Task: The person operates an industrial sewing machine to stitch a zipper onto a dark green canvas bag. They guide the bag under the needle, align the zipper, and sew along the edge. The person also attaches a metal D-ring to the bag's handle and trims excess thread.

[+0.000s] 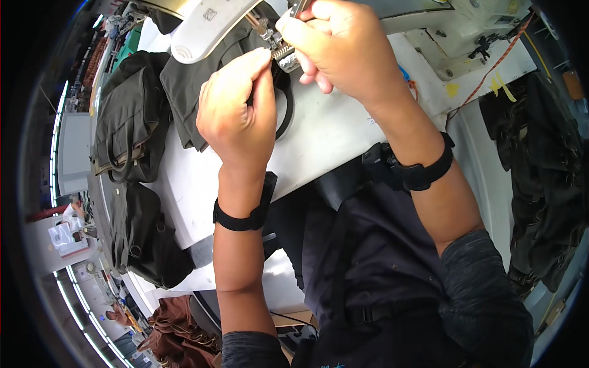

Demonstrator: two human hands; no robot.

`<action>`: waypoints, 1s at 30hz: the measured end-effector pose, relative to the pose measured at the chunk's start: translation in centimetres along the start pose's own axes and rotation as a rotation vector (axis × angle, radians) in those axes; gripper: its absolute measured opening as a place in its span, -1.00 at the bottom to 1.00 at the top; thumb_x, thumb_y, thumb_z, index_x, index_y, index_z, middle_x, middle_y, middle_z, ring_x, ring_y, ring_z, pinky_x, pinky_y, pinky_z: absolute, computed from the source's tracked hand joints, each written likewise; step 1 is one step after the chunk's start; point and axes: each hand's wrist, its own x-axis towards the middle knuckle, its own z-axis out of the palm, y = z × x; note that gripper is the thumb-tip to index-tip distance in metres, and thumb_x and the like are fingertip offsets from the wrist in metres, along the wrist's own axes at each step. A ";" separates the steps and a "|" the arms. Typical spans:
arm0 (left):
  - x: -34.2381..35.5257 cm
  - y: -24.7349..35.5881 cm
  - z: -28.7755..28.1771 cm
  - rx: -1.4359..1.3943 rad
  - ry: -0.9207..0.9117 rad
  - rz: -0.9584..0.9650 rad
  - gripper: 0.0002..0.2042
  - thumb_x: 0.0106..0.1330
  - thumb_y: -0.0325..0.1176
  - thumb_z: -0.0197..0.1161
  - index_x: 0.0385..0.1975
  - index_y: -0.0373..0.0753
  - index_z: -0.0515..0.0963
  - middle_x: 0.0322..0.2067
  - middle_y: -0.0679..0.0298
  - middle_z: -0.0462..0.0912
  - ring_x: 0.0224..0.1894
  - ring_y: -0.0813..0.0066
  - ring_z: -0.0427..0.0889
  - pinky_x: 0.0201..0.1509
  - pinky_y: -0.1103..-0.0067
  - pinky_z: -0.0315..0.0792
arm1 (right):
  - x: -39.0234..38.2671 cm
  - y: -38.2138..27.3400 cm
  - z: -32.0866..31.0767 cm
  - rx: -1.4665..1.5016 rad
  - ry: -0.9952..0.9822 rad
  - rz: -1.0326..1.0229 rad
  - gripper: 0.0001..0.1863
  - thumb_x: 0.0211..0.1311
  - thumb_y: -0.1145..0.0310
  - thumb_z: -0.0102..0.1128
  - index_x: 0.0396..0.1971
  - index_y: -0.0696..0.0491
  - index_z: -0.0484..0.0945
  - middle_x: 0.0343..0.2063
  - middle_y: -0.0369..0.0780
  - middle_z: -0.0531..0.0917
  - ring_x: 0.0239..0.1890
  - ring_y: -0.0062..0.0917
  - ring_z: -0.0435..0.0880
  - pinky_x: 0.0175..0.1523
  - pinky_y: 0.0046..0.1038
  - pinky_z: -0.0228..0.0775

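My left hand [236, 116] is closed in a pinch beside the needle area of a white sewing machine [211, 27]. Whatever lies between its thumb and forefinger is too small to make out. Just to the right, my right hand [343, 52] is closed around a slim dark metal tool [299, 8], whose kind is hard to tell. A small toothed metal piece [284, 55] shows between the two hands, by the machine's needle bar [261, 27]. Dark grey-green fabric of a bag [187, 80] lies behind and left of my left hand, with a black loop [286, 113] hanging beside it.
More dark bags [132, 110] lie along the left of the white table [319, 138], another [144, 233] nearer me. Brown bags [181, 331] are low at the left. Dark bags [546, 165] hang or lie at the right. An orange cord [500, 61] crosses the upper right.
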 end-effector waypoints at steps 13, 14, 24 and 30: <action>0.0 -0.9 0.2 0.004 0.031 0.030 -0.84 0.21 -0.62 0.46 -0.26 -0.21 0.77 -0.22 0.30 0.86 -0.21 0.40 0.81 -0.05 0.54 0.57 | 0.0 -0.5 -0.4 0.045 -0.056 0.034 -0.77 0.38 0.45 0.26 -0.48 0.27 0.59 -0.62 -0.13 0.65 -0.61 -0.47 0.64 -0.45 -0.43 0.46; -0.1 -0.9 0.1 -0.003 0.033 0.022 -0.84 0.21 -0.62 0.46 -0.26 -0.21 0.77 -0.22 0.30 0.86 -0.20 0.40 0.82 -0.03 0.54 0.58 | -0.1 -0.2 -0.3 0.042 -0.056 0.003 -0.76 0.39 0.45 0.26 -0.48 0.27 0.59 -0.63 -0.14 0.65 -0.61 -0.47 0.64 -0.45 -0.44 0.46; 5.0 -2.8 -3.6 -0.240 -0.521 -0.203 -0.76 0.54 -0.51 0.16 0.05 -0.32 0.72 -0.04 0.07 0.81 0.04 0.37 0.79 0.21 0.53 0.53 | 1.3 2.8 -1.6 -0.514 -0.008 -0.562 -0.93 0.23 0.51 0.31 -0.39 0.19 0.68 -0.54 -0.12 0.68 -0.52 -0.39 0.69 -0.38 -0.40 0.54; 7.6 -7.7 -3.3 -0.099 -0.914 -0.027 -0.76 0.58 -0.42 0.17 0.06 -0.46 0.61 -0.05 0.03 0.69 0.06 0.15 0.65 0.27 0.42 0.46 | 0.5 -2.0 -0.9 0.008 -0.103 0.196 -0.84 0.24 0.44 0.34 -0.31 0.24 0.69 -0.54 -0.16 0.66 -0.51 -0.40 0.67 -0.39 -0.42 0.57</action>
